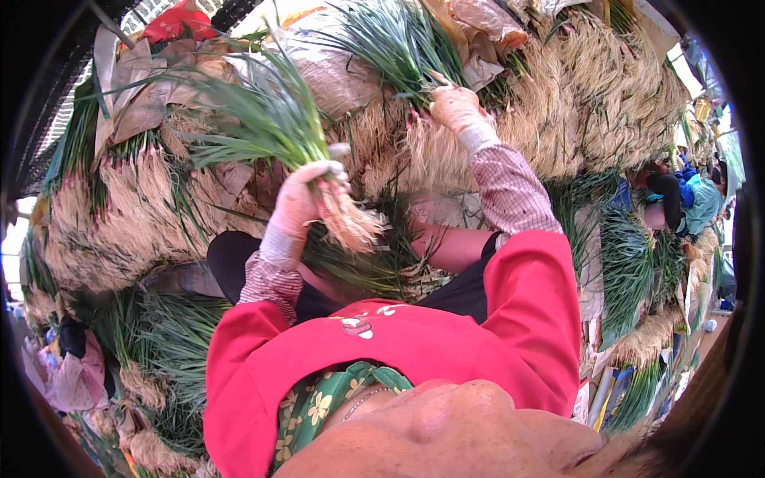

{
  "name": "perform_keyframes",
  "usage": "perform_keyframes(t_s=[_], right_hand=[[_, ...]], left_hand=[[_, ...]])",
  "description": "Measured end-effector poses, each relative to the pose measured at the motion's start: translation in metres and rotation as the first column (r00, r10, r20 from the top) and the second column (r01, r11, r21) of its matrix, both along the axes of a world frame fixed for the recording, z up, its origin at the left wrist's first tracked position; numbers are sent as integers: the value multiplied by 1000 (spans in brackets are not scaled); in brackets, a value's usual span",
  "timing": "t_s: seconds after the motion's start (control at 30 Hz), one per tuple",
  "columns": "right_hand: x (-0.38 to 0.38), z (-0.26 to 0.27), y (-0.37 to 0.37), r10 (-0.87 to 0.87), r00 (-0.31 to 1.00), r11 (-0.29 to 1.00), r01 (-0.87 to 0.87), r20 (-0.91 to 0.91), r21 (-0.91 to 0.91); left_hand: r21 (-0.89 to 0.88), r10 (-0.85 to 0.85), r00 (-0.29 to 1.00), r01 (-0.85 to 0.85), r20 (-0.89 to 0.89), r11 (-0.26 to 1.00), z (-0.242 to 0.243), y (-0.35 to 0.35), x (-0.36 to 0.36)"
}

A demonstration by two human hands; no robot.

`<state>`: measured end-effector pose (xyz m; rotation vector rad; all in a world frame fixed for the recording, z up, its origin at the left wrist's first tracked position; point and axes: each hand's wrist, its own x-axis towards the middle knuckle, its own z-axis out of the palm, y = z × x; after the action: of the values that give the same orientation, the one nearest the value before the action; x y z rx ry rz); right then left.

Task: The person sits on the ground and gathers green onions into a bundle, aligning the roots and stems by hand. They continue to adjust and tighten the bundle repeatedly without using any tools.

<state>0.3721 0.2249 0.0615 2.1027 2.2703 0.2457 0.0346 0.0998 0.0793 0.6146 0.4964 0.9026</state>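
My left hand (299, 194), in a pale, soiled covering, is closed around a bunch of scallion-like plants (281, 122). The green leaves of the bunch fan up and to the left. Its pinkish bases and pale roots (352, 224) hang out below the fist, over my lap. Farther forward and to the right, my right hand (459, 109) has curled fingers at the base of another clump of green leaves (400, 51) on the heap. Those fingers partly hide the stalks, so I cannot tell whether they grip any. Pale wrappings show at both wrists.
A long heap of rooted plants (586, 101) curves in front of me, partly under sacking (334, 71). More bundles lie at left (173, 340) and right (627, 263). Loose leaves (358, 269) lie between my legs. Another person (687, 191) sits at far right.
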Motion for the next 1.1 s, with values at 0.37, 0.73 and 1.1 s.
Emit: perform_keyframes(t_s=[0.37,0.73,1.1], right_hand=[[-100,-6,-113,-55,440,970,-188,-896,-152],[-138,-24,-107,-136,-469,990,-106,-873,-98],[-130,-31,-96,-286,-777,955,-185,-560,-231]], left_hand=[[-228,-120,992,128,51,965,-57,12,24],[-152,87,986,-109,-141,982,-76,-9,1],[-198,38,995,-56,-94,979,-76,-29,-16]])
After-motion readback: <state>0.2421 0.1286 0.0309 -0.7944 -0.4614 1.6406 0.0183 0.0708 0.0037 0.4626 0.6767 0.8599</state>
